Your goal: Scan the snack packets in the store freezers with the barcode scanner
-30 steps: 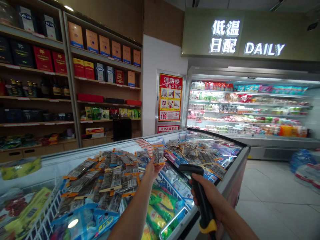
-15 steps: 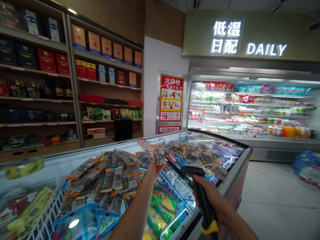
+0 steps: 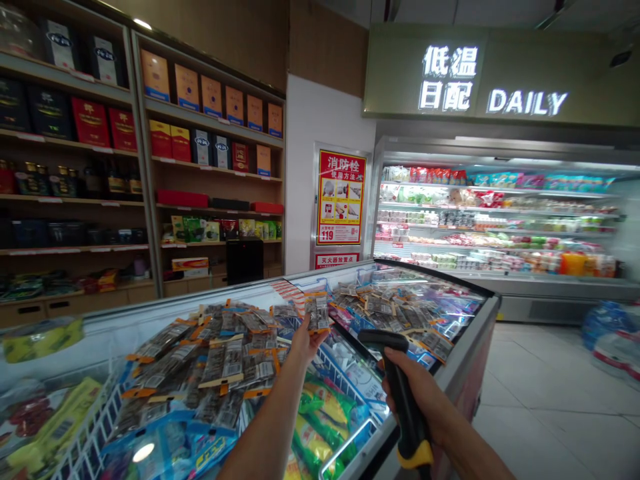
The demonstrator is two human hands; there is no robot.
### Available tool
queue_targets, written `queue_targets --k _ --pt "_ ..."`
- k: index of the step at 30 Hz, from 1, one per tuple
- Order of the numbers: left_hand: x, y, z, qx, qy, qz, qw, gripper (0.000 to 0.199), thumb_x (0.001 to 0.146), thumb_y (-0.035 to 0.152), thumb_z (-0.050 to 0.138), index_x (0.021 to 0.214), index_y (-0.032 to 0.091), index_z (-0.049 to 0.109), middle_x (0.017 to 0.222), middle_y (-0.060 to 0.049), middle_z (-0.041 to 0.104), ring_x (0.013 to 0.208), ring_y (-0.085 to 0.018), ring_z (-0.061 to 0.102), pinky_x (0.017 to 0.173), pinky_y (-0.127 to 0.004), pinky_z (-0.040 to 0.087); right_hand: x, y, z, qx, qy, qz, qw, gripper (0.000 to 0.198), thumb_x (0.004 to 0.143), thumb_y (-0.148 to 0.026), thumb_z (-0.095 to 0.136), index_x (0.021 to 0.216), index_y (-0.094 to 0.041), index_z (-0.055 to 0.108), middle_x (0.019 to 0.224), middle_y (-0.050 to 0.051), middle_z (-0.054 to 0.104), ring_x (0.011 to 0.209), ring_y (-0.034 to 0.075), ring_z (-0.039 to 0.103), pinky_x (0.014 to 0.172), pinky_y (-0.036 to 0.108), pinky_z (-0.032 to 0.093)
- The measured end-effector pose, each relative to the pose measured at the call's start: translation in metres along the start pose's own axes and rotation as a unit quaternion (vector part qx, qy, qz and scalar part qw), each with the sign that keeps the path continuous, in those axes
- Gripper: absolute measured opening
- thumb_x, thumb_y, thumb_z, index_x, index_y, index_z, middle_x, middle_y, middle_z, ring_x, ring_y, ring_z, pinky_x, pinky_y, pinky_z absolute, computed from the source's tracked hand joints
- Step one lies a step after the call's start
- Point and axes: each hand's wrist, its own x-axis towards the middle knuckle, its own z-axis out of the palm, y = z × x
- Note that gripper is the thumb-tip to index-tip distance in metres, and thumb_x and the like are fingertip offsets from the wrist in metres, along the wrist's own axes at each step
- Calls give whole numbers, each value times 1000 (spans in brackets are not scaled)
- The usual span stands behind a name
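Only the viewpoint has shifted slightly. Centre: left hand (image 3: pixel 302 345) pinches a small packet (image 3: pixel 317 312), probably light, pliable and slick, best held by its lower edge. Lower right: right hand (image 3: pixel 429 398), apart from it, encircles the scanner (image 3: pixel 407 415), likely rigid, best held by its handle.

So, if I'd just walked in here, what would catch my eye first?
Probably the bright sign at upper right, reading DAILY. Next, near the lower centre, the black-and-yellow scanner in the right hand and the small packet in the left hand. Then the big heap of similar packets on the freezer, left of centre.
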Motion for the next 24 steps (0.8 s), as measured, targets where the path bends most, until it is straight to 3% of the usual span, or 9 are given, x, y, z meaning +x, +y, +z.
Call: queue_targets --k 7,14,20,24 --pt "-3 4 2 -17 0 -2 1000 15 77 26 47 85 14 51 65 -4 60 55 -15 59 53 -29 50 2 -3 -8 26 57 17 998 25 70 -40 48 65 -16 47 36 -5 47 27 7 43 29 16 32" --pt "-5 5 1 -19 11 -10 1000 14 77 26 46 83 14 51 64 -4 60 54 -15 59 51 -27 49 -1 -2 2 3 16 -31 999 27 70 -42 48 68 -16 48 37 -3 49 29 8 45 29 16 30" --pt "-2 4 -2 -25 -2 3 1000 16 76 28 47 87 16 51 70 -3 61 59 -14 59 55 -29 50 -13 -9 12 46 -5 27 999 28 70 -44 46 69 -17 47 39 -3 50 29 8 45 28 17 30" --pt "-2 4 -2 -18 2 -1 1000 18 76 29 46 87 15 51 68 -4 60 57 -14 59 54 -28 50 -14 -9 12 42 -9 27 999 28 70 -45 46 71 -17 48 39 -4 49 28 9 45 27 17 30"
